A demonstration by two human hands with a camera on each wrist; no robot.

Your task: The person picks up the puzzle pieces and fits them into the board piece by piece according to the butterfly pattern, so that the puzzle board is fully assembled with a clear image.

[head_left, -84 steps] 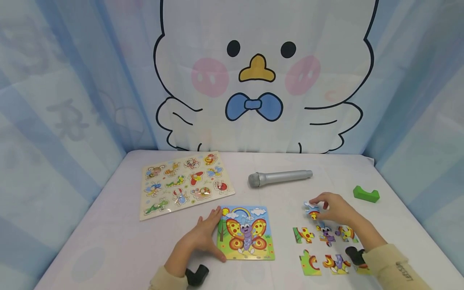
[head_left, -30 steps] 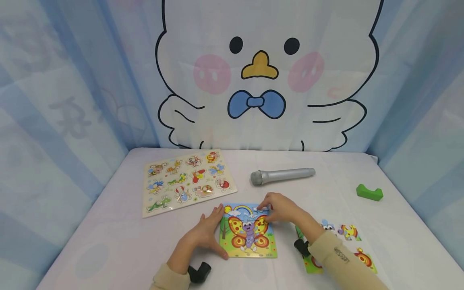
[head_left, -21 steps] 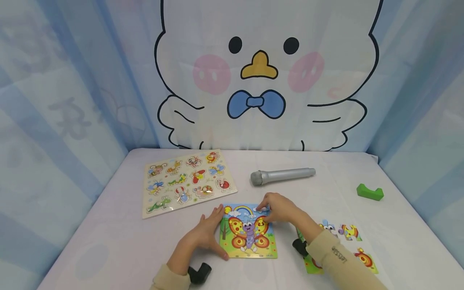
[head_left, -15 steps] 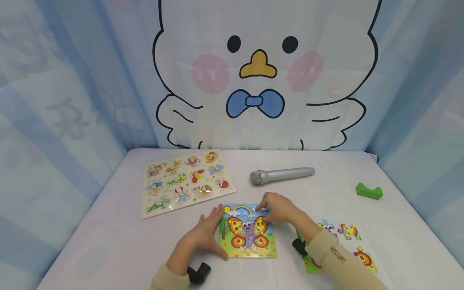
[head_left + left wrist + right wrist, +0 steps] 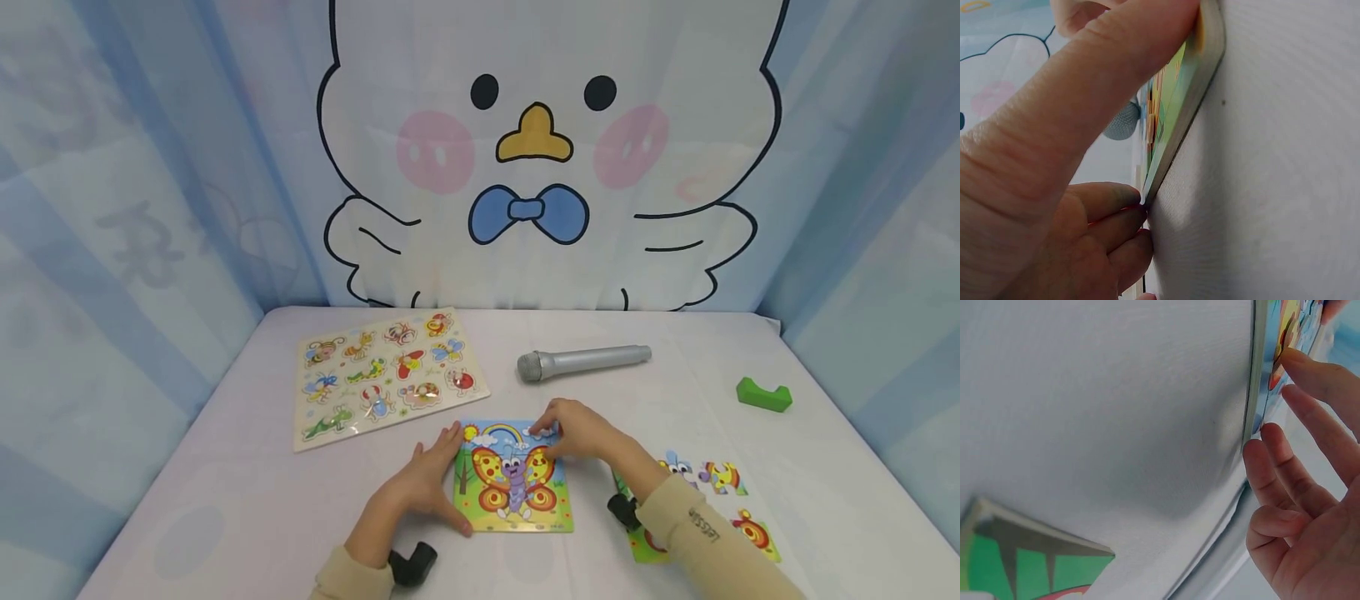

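A square butterfly jigsaw board (image 5: 513, 512) lies on the white table. My left hand (image 5: 423, 483) rests along its left side, thumb stretched to the near corner, other fingers against the far corner. In the left wrist view the thumb (image 5: 1116, 47) lies over the board's edge. At the upper right of the board, my right hand (image 5: 585, 432) pinches a cloud-and-wing puzzle piece (image 5: 544, 458) between thumb and index finger, partly hidden by them. Whether the piece lies flat cannot be seen. Loose puzzle pieces (image 5: 722, 477) lie right of the board, some hidden under the right forearm.
Behind the board on the left lies a wooden insect puzzle (image 5: 390, 375). A silver toy microphone (image 5: 585, 362) lies at the back, and a green toy block (image 5: 763, 395) near the right side. A patterned curtain (image 5: 532, 275) hangs behind the table.
Since the earliest frame, my right hand has brought a piece from the loose group leftward onto the board. Over the last second both hands have stayed almost still.
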